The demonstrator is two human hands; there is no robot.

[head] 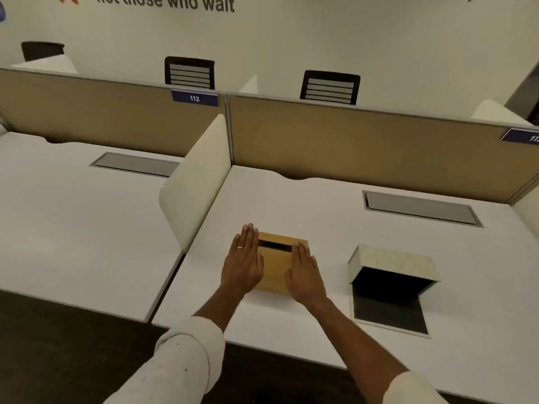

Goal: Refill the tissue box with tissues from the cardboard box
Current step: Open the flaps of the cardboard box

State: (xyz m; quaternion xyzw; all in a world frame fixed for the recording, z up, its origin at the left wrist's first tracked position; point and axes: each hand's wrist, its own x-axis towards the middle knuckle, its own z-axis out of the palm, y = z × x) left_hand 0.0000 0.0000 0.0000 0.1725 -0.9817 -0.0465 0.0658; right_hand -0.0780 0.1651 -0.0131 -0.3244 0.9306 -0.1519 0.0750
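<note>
A brown cardboard box [277, 266] with a dark slot in its top sits on the white desk [291, 199] in front of me. My left hand [243, 262], flat with a ring on one finger, lies over the box's left edge. My right hand [304, 275], also flat, lies against its right front corner. Neither hand curls around the box. To the right stands the cream patterned tissue box [393, 262], tipped open with a dark hollow inside. Its black bottom flap [389, 314] lies flat on the desk. No tissues show.
A white side divider [198, 182] rises just left of the box, with another desk beyond it. A tan partition [364, 141] closes the back. A grey cable hatch [420, 207] is set into the desk at the far right. The desk's front edge runs under my forearms.
</note>
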